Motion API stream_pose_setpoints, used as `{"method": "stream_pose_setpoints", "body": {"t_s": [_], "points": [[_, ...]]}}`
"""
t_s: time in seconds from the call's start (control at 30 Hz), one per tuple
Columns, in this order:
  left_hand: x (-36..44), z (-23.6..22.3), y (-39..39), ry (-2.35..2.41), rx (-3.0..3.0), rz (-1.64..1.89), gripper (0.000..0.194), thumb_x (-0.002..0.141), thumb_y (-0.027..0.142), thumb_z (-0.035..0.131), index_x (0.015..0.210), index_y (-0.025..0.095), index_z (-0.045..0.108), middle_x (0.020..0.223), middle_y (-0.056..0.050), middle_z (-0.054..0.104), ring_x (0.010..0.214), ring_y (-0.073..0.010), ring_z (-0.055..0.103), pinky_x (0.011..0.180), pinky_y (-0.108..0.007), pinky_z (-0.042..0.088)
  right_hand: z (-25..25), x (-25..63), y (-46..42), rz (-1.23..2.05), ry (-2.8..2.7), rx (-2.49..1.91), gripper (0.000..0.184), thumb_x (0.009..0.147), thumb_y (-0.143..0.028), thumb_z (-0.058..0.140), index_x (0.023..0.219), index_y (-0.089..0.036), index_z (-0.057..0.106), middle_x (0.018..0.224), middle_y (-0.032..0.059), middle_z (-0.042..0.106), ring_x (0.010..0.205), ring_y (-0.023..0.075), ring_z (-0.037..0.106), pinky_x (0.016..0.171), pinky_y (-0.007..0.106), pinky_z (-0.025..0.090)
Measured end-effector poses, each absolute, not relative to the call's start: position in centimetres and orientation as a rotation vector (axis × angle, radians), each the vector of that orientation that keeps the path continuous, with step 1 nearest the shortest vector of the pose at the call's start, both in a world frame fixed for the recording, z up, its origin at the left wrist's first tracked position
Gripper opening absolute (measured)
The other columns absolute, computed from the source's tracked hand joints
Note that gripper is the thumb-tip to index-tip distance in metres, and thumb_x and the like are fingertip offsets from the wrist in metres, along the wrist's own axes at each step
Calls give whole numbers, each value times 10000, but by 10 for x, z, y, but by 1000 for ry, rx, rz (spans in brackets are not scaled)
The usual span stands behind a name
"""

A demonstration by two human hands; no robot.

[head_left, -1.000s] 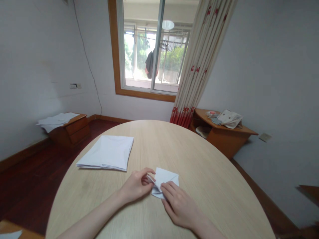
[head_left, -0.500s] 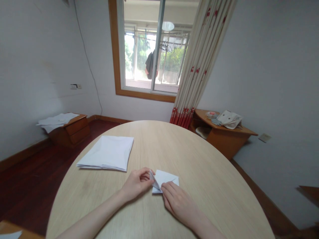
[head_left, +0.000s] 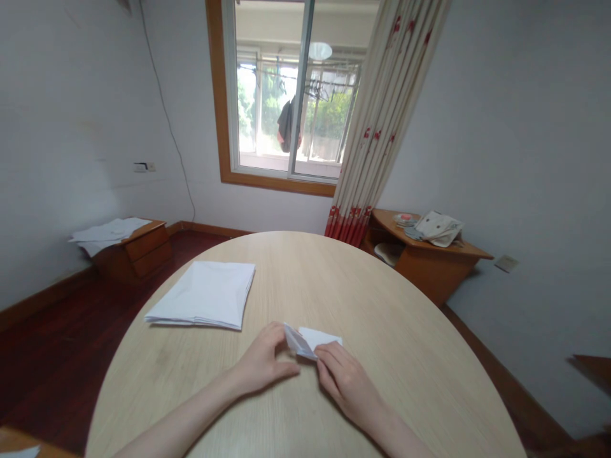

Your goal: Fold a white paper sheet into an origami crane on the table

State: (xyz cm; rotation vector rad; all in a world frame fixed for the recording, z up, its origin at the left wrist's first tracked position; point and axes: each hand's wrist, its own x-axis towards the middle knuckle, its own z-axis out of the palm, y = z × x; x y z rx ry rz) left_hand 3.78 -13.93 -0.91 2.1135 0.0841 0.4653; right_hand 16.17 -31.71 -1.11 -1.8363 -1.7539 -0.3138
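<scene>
A small folded white paper (head_left: 324,335) is at the near middle of the round table, with its left flap raised. My right hand (head_left: 346,381) grips the paper's near right part, fingers on top and bent together. My left hand (head_left: 265,359) is at the left side of the raised flap. Its fingers reach behind the flap, partly hidden by it, while the thumb stretches out apart below the paper. Farther left lies a stack of white paper sheets (head_left: 205,292), touched by neither hand.
The round wooden table (head_left: 382,305) has a curved edge. Behind it stand a small drawer cabinet (head_left: 143,248) with papers at left and a wooden corner desk (head_left: 429,273) with a cloth bag (head_left: 439,228) at right. A curtain (head_left: 377,133) hangs by the window.
My left thumb has come off the flap and spread downward. The flap now stands wider and the paper's near edge has lifted and turned. My right hand keeps its hold, shifted slightly right.
</scene>
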Motion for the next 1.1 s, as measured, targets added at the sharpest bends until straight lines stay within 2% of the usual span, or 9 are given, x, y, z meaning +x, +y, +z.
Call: {"method": "stream_pose_setpoints", "body": {"t_s": [0.07, 0.23, 0.43, 0.57, 0.87, 1.1], "points": [[39, -7, -142, 46, 2232, 455, 228, 748, 203, 742, 972, 221, 708, 1101, -53, 655, 1064, -253, 544, 966, -389, 366, -11, 162, -318, -266, -1728, -1824, 240, 950, -121, 349, 972, -170, 583, 885, 89, 654, 827, 214, 612, 736, 358, 530], [40, -7, -143, 69, 2222, 462, 113, 823, 269, 669, 909, 242, 739, 1052, -41, 685, 1023, -243, 563, 941, -364, 368, -8, 159, -319, -45, -1586, -1774, 228, 956, -167, 361, 964, -190, 587, 911, 81, 657, 861, 198, 614, 775, 336, 521], [38, -5, -147, 135, 1977, 437, 237, 848, 391, 599, 847, 175, 697, 895, -48, 700, 850, -214, 609, 816, -303, 438, 3, 155, -320, 195, -1376, -1715, 235, 951, -309, 419, 917, -194, 621, 907, 61, 675, 846, 186, 627, 760, 295, 496], [37, -3, -152, 150, 1857, 443, 268, 853, 426, 585, 847, 170, 665, 847, -37, 689, 807, -198, 606, 765, -283, 449, 9, 155, -321, 310, -1192, -1695, 281, 905, -395, 498, 867, -182, 677, 862, 56, 701, 786, 193, 635, 720, 288, 487], [37, -5, -157, 253, 1621, 457, 429, 746, 551, 694, 908, 161, 622, 719, -7, 625, 665, -155, 586, 618, -244, 450, 14, 153, -322, 511, -941, -1549, 381, 799, -512, 620, 867, -153, 728, 877, 77, 717, 810, 229, 629, 719, 307, 481], [39, -6, -157, 336, 1548, 434, 502, 662, 584, 748, 915, 170, 619, 641, 33, 568, 575, -126, 556, 520, -202, 385, 12, 153, -321, 618, -834, -1495, 427, 752, -554, 665, 859, -146, 726, 896, 91, 708, 810, 234, 626, 686, 302, 480]]}}
